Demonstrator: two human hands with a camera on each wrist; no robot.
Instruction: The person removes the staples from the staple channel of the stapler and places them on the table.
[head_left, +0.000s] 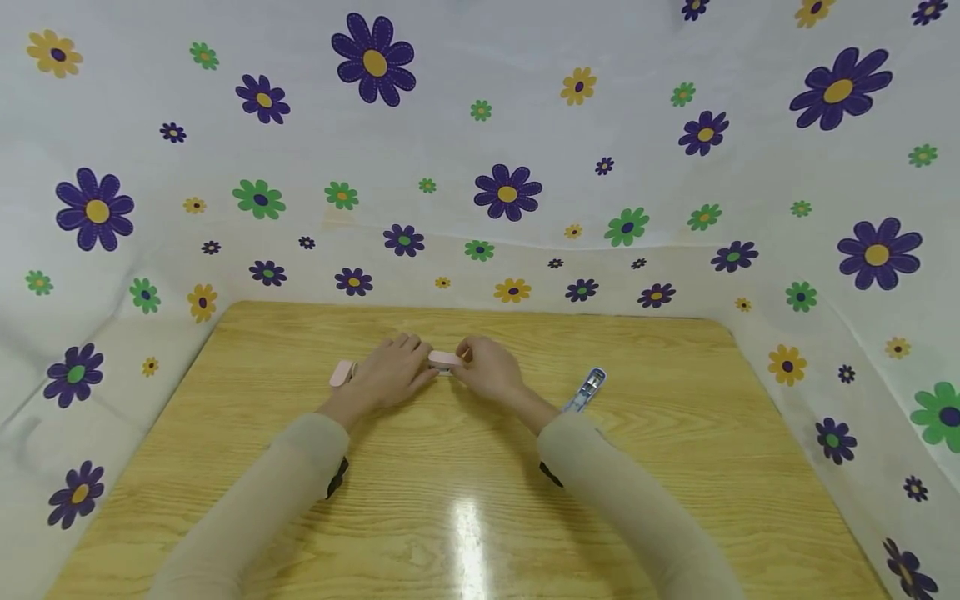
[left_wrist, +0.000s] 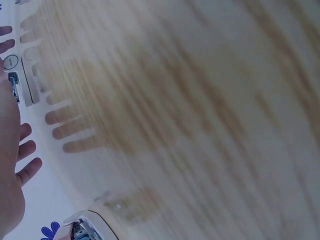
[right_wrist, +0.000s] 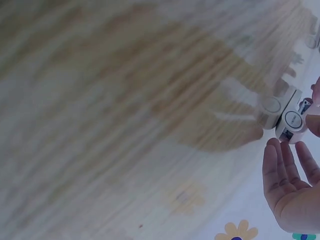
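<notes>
A small pink-and-white stapler (head_left: 446, 359) lies low over the wooden table between my two hands. My left hand (head_left: 393, 371) has its thumb and index finger at the left end, pinching it, while the other fingers extend away. At the opposite end my right hand (head_left: 491, 367) pinches it between thumb and index finger. The right wrist view shows the same stapler (right_wrist: 292, 120) with a round emblem on its side, and the right hand's other fingers (right_wrist: 285, 170) spread loosely below.
Just left of my left hand sits a second pink stapler (head_left: 343, 373). A blue stapler (head_left: 588, 387) lies on the right, partly hidden behind my right forearm. The glossy wooden table (head_left: 450, 467) ends at a flower-print cloth (head_left: 450, 150) behind and on both sides.
</notes>
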